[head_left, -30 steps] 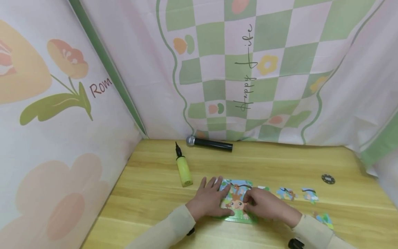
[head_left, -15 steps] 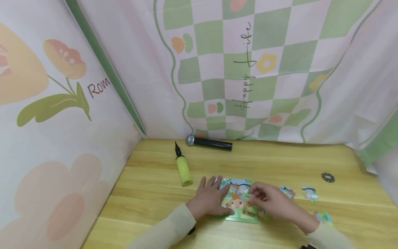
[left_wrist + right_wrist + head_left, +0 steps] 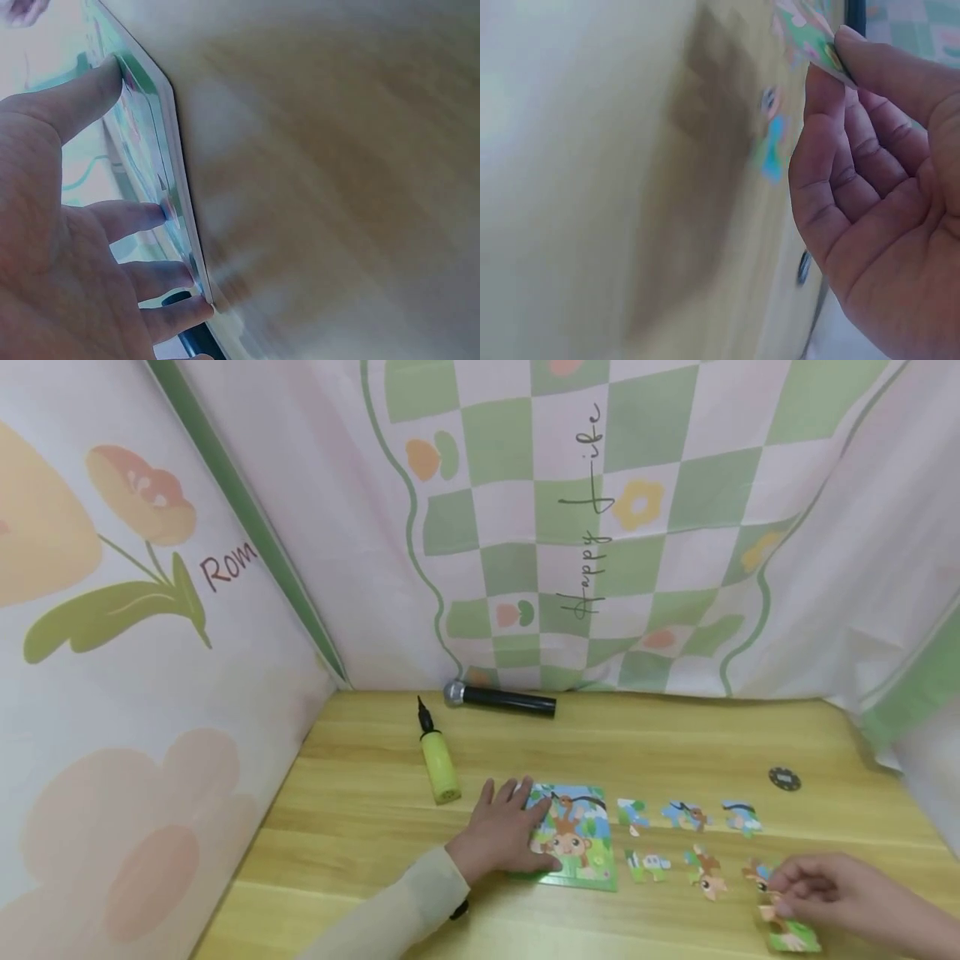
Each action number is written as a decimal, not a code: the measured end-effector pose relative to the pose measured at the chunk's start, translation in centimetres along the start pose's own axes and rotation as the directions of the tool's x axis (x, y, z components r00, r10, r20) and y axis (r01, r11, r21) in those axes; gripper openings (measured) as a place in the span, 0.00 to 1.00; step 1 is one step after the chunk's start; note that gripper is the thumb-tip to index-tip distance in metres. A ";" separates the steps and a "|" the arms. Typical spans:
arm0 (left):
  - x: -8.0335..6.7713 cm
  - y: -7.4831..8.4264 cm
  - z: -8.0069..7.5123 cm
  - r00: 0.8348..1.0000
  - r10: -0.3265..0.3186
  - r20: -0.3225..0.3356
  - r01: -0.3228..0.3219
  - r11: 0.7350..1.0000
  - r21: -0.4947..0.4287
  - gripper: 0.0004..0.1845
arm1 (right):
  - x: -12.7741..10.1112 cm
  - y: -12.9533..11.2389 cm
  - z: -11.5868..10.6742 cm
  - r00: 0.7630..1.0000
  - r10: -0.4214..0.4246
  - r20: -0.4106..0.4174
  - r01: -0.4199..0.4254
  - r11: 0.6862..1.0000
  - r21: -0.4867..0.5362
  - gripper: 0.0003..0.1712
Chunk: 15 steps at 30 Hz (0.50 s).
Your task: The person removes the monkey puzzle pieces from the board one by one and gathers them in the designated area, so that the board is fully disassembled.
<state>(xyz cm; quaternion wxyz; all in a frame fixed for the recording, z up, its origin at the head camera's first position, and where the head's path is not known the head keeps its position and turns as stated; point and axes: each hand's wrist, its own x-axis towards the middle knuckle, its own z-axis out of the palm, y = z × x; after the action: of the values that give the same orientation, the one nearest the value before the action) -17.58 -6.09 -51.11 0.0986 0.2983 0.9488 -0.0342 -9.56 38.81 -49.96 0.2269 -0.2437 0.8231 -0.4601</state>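
Observation:
My left hand (image 3: pixel 502 833) lies spread over the left part of a monkey picture puzzle (image 3: pixel 592 827), fingers straight. In the left wrist view, thumb and fingertips touch the puzzle along its edge. At the right, my right hand (image 3: pixel 828 889) pinches a puzzle piece (image 3: pixel 810 36) between thumb and index finger; its printed face shows much green. Another puzzle piece (image 3: pixel 757 870) with an eye printed on it lies just beside that hand. Between puzzle and right hand lie several loose pieces, among them a monkey-face piece (image 3: pixel 707 875) and a branch piece (image 3: pixel 741 817).
A black microphone (image 3: pixel 506 701) with a silver head lies at the table's back edge. Left of the puzzle is a yellow-green hand pump (image 3: pixel 438 767) with a black nozzle. A dark round chip (image 3: pixel 784 778) lies at the right. Patterned curtains (image 3: pixel 517 527) enclose the table.
My right hand has left the puzzle's right edge and moved right and nearer, where it pinches a puzzle piece. Loose pieces it covered now show. My left hand stays on the puzzle.

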 end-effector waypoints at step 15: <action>0.0 -0.2 0.4 1.000 0.015 -0.013 -0.015 1.000 -0.024 0.53 | -1.8 3.0 1.0 0.961 0.274 -0.036 -0.274 0.962 0.021 0.09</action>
<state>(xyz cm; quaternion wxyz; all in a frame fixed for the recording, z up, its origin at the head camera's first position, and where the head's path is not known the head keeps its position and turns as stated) -17.68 -6.31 -51.53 0.0964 0.3044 0.9474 -0.0201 -8.17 40.60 -52.75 0.2744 -0.1168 0.8495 -0.4353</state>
